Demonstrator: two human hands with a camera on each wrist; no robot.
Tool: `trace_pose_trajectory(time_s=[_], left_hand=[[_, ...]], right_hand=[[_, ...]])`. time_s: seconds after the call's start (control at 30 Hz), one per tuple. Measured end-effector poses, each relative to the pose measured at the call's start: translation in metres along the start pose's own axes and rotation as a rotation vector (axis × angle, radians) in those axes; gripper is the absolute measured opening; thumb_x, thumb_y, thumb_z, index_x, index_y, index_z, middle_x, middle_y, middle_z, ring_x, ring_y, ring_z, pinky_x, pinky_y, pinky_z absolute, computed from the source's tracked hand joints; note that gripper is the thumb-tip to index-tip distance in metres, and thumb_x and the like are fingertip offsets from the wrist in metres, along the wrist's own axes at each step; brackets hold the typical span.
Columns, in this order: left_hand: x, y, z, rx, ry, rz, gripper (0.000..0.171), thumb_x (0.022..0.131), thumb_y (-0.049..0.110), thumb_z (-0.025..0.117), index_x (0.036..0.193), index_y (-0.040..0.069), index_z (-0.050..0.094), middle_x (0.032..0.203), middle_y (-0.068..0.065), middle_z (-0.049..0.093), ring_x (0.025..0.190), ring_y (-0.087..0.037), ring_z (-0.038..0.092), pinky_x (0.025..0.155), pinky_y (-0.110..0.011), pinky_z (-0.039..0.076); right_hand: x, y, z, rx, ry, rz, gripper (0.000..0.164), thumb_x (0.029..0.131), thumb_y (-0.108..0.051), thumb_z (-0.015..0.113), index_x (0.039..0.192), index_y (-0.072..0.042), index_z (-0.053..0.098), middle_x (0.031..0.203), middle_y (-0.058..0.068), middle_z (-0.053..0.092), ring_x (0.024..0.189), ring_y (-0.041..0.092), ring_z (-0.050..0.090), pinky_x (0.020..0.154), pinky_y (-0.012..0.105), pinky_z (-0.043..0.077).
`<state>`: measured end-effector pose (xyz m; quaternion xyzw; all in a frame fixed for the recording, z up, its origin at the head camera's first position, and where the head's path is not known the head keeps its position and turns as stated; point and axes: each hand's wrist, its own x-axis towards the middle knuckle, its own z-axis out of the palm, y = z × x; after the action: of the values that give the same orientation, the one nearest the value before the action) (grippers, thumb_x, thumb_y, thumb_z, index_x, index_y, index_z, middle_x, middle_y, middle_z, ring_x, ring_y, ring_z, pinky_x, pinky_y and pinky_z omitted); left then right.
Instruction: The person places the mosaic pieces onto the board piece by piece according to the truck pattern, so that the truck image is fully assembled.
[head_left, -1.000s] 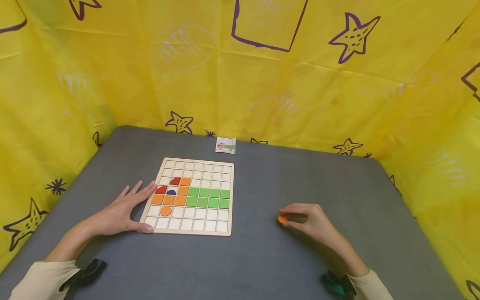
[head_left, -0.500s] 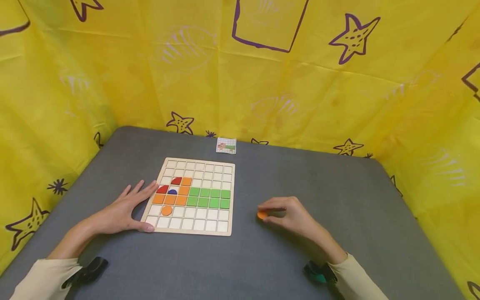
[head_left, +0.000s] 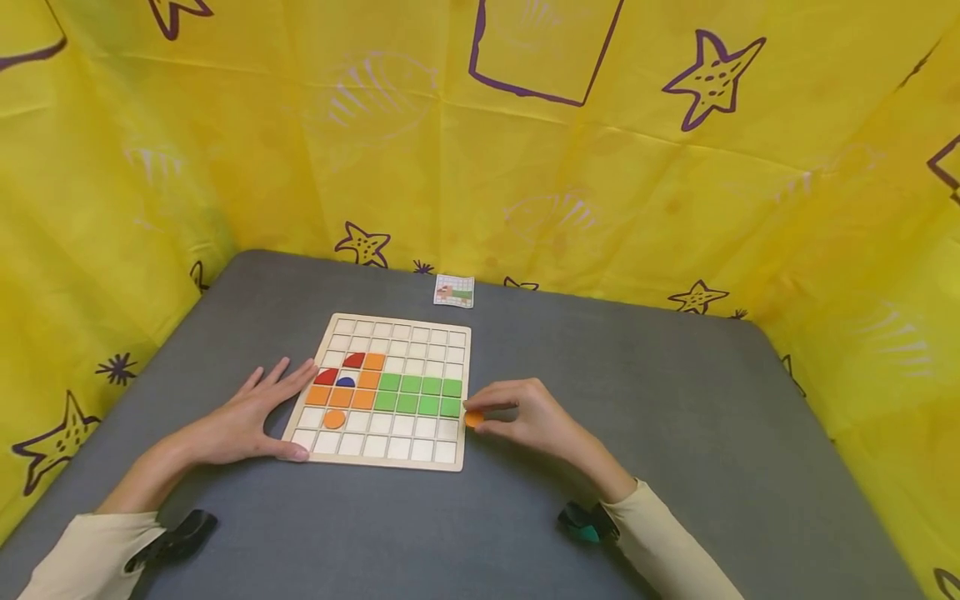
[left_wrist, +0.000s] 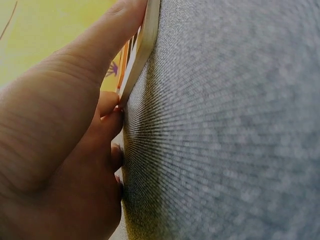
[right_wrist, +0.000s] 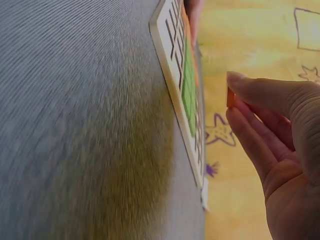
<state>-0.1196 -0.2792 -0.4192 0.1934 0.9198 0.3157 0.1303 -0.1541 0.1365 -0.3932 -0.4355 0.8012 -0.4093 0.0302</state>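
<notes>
A wooden grid board (head_left: 422, 450) lies on the grey table, partly filled with flat tiles. Orange square tiles (head_left: 340, 397), red quarter-round tiles (head_left: 354, 361), a blue half-round tile (head_left: 346, 382) and two rows of green square tiles (head_left: 407, 404) sit in its cells. One orange round tile (head_left: 334, 419) rests below the orange squares. My left hand (head_left: 236, 425) touches the board's left side, fingers spread and thumb at the near left corner. Between thumb and fingertip my right hand (head_left: 540, 421) pinches another orange round tile (right_wrist: 230, 96), held above the table by the board's right edge.
A small picture card (head_left: 453, 292) with a coloured grid pattern lies behind the board, near the table's far edge. Yellow cloth (head_left: 480, 167) printed with starfish and fish hangs around the grey table (head_left: 675, 433).
My right hand has moved left across the table with the orange round tile, up to the board's right edge. The left hand stays at the board's left side.
</notes>
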Motion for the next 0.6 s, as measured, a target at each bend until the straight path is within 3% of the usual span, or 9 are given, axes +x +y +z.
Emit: trace_pose_trajectory(time_s=[0.23, 0.47, 0.6], left_hand=[[0.0, 0.0, 0.001, -0.008, 0.002, -0.002, 0.119, 0.069, 0.052, 0.083, 0.158, 0.012, 0.015, 0.161, -0.021, 0.016, 0.146, -0.047, -0.004, 0.113, -0.058, -0.015], [0.0, 0.0, 0.0, -0.004, 0.004, -0.003, 0.118, 0.069, 0.052, 0.083, 0.158, 0.012, 0.016, 0.161, -0.021, 0.016, 0.147, -0.047, -0.003, 0.113, -0.058, -0.014], [0.0, 0.0, 0.0, -0.006, -0.002, 0.001, 0.117, 0.07, 0.051, 0.083, 0.158, 0.013, 0.015, 0.161, -0.021, 0.016, 0.146, -0.047, -0.003, 0.113, -0.059, -0.014]], right_hand=[[0.017, -0.001, 0.016, 0.006, -0.053, 0.007, 0.028, 0.08, -0.004, 0.08, 0.108, -0.004, 0.075, 0.104, 0.001, 0.074, 0.098, 0.007, 0.067, 0.084, 0.02, 0.052], [0.03, -0.002, 0.028, -0.003, -0.097, -0.016, 0.027, 0.081, -0.007, 0.08, 0.107, -0.005, 0.076, 0.102, 0.001, 0.074, 0.096, 0.007, 0.066, 0.08, 0.026, 0.055], [0.034, -0.001, 0.034, -0.017, -0.114, -0.023, 0.025, 0.082, -0.009, 0.079, 0.107, -0.006, 0.076, 0.103, 0.0, 0.074, 0.098, 0.006, 0.065, 0.082, 0.021, 0.053]])
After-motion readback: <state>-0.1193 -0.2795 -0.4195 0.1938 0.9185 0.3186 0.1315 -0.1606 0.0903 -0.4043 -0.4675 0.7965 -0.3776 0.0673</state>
